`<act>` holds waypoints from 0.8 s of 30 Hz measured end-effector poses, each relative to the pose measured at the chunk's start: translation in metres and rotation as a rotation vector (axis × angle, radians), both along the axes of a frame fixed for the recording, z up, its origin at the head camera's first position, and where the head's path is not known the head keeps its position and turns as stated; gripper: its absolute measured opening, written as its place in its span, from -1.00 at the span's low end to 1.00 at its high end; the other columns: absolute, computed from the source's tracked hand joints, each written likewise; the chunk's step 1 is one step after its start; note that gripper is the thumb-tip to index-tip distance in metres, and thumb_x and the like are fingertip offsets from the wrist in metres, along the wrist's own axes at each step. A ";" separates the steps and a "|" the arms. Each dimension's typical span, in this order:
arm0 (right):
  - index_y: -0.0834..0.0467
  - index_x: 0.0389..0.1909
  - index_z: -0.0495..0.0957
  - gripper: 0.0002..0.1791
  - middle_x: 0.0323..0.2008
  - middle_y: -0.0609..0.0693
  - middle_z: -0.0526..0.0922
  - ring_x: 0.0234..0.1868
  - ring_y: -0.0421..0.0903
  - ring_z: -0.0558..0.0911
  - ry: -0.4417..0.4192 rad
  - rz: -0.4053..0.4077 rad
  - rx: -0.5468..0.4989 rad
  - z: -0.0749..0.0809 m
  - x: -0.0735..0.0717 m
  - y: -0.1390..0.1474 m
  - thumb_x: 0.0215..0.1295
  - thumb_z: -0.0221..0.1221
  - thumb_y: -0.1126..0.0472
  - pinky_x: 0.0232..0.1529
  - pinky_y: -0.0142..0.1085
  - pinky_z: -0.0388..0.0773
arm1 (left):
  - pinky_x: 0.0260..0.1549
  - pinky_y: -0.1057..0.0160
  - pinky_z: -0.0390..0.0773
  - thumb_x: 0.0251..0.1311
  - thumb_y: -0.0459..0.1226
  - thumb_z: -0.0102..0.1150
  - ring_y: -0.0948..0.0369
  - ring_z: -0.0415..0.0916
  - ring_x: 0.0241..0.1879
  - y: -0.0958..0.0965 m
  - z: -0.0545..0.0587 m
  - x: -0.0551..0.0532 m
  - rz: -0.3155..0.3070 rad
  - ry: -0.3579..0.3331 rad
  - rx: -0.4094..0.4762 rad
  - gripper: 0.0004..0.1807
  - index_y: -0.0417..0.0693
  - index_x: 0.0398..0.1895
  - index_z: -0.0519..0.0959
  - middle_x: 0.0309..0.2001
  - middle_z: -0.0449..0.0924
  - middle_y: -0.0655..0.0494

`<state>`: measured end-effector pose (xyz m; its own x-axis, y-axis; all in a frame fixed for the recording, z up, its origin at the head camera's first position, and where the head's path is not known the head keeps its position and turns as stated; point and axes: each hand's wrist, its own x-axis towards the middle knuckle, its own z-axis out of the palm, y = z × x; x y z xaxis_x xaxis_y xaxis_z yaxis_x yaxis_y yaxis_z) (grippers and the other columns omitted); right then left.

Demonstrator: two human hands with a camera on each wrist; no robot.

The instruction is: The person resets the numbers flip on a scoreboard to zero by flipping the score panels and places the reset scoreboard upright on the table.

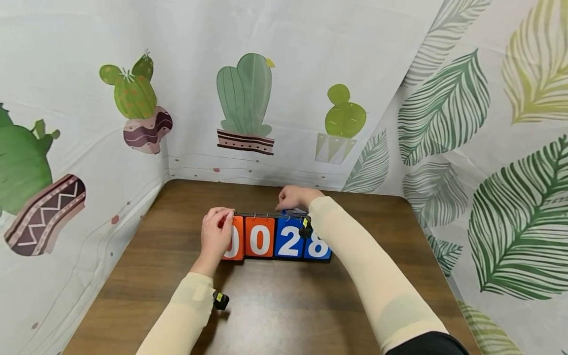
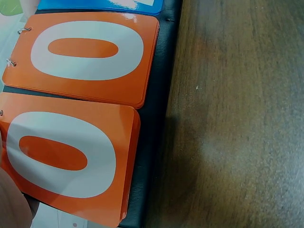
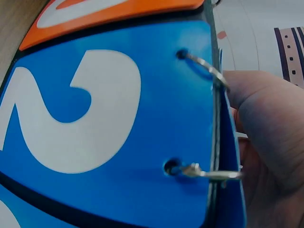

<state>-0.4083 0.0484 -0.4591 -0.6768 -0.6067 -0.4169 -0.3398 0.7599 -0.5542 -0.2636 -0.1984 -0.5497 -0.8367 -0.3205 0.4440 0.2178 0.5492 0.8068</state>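
A tabletop flip scoreboard stands with two orange cards showing 0, one orange 0 card (image 1: 259,237) being in full view, and blue cards reading 2 (image 1: 290,237) and 8 (image 1: 317,247). My left hand (image 1: 216,234) grips the scoreboard's left end at its upper corner, partly covering the outer orange 0 card (image 2: 61,154). Behind the top edge, my right hand (image 1: 295,197) has curled fingers at a blue card turned over the back (image 3: 232,190); its fingertips are partly hidden. Metal rings (image 3: 206,69) join the 2 stack to the frame.
The scoreboard stands on a brown wooden table (image 1: 284,310). Hanging cloth with printed cacti (image 1: 246,98) and leaves (image 1: 448,108) surrounds the table's back and sides. Small black cameras (image 1: 220,300) are strapped at both wrists over pale sleeves.
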 end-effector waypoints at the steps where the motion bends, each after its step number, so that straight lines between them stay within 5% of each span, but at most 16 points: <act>1: 0.02 -0.63 0.39 -0.59 -0.66 -0.17 0.33 -0.46 -0.04 0.42 -0.005 -0.002 -0.002 0.000 -0.001 0.000 0.45 0.23 0.09 -0.30 -0.24 0.43 | 0.11 0.00 0.41 0.42 -0.22 0.20 -0.03 0.48 0.09 0.000 0.000 0.000 0.001 -0.002 -0.001 -0.79 -0.06 -0.05 0.77 0.03 0.65 0.01; 9: 0.01 -0.52 0.44 -0.65 -0.58 -0.14 0.41 -0.48 -0.15 0.45 0.132 0.048 0.102 0.001 -0.008 0.002 0.42 0.22 -0.04 -0.33 -0.28 0.39 | 0.11 0.00 0.41 0.42 -0.22 0.21 -0.05 0.48 0.10 -0.001 0.002 0.001 -0.004 0.007 0.003 -0.80 -0.06 -0.06 0.77 0.03 0.65 0.01; 14: 0.03 -0.46 0.43 -0.66 -0.55 -0.14 0.42 -0.47 -0.15 0.46 0.164 0.001 0.114 -0.002 -0.011 0.006 0.37 0.26 -0.07 -0.37 -0.31 0.36 | 0.11 -0.01 0.42 0.42 -0.21 0.21 -0.03 0.48 0.10 0.000 0.003 0.002 0.002 0.000 0.001 -0.80 -0.03 -0.07 0.77 0.03 0.65 0.04; 24: 0.09 -0.41 0.64 -0.63 -0.46 -0.08 0.63 -0.42 -0.15 0.53 0.204 0.037 0.133 -0.003 -0.009 0.002 0.30 0.32 -0.15 -0.39 -0.32 0.43 | 0.10 -0.03 0.43 0.43 -0.20 0.19 -0.02 0.49 0.10 0.000 0.002 0.002 0.009 0.006 -0.016 -0.79 -0.02 -0.05 0.77 0.03 0.65 0.04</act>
